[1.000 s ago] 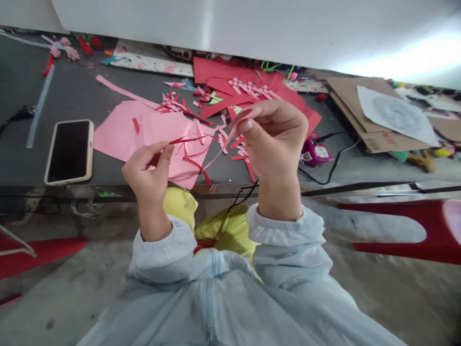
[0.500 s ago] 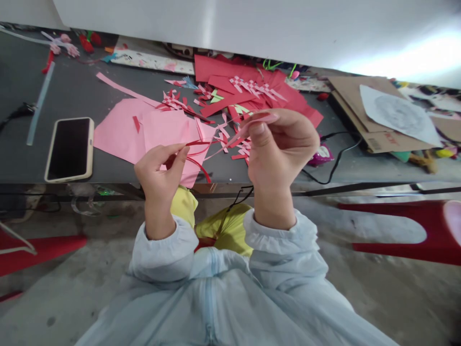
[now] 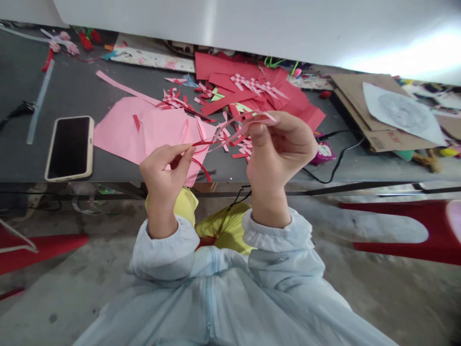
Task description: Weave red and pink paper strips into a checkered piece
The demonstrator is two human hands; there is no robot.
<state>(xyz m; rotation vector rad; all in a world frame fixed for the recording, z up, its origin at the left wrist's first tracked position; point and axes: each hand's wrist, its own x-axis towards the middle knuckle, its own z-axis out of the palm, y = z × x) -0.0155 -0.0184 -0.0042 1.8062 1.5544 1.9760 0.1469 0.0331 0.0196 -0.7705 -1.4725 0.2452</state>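
Between thumb and index finger, my left hand (image 3: pixel 166 173) pinches thin red paper strips (image 3: pixel 202 168), one of which curls downward. My right hand (image 3: pixel 279 154), raised over the table edge, grips pink paper strips (image 3: pixel 248 126) that arch to the left. The pink and red strips meet in the gap between the two hands; whether they are interlaced I cannot tell. Beneath them on the table lie pink paper sheets (image 3: pixel 124 127) and a scatter of small red and pink cut pieces (image 3: pixel 176 100). Woven pink-and-red checkered pieces (image 3: pixel 252 85) rest on red paper sheets (image 3: pixel 302 103) farther back.
A phone (image 3: pixel 69 149) lies at the table's left front. Cardboard (image 3: pixel 351 103) with a sketched paper (image 3: pixel 401 113) is at the right, near a black cable (image 3: pixel 340 166) and a purple object (image 3: pixel 326 150). A red stool (image 3: pixel 432 230) stands at the right.
Both hands have drawn slightly closer together. The strips in my right hand now bow into a wider loop, and their ends overlap the red strips.
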